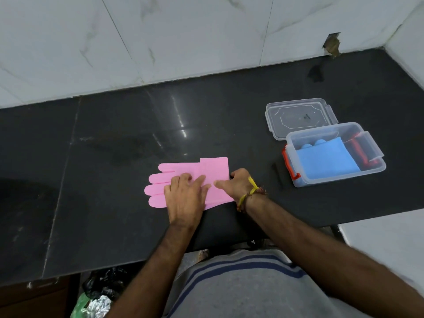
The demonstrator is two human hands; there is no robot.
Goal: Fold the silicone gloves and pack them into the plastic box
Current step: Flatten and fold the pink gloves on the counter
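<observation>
A pink silicone glove [183, 168] lies flat on the black counter [114, 180], its fingers pointing left and its cuff to the right. My left hand [184, 198] presses flat on the glove's palm, fingers spread. At the cuff, my right hand [236, 184] has its thumb on top of the glove and its fingers curled round the right edge. To the right stands the clear plastic box [371, 171] with orange latches, holding a folded blue glove [325, 160].
The box's clear lid [298, 115] lies open-side up behind the box. A small dark strip [276, 173] rests on the counter left of the box. A white marble wall [160, 42] backs the counter. Crumpled bags [98, 294] sit below the counter's near edge.
</observation>
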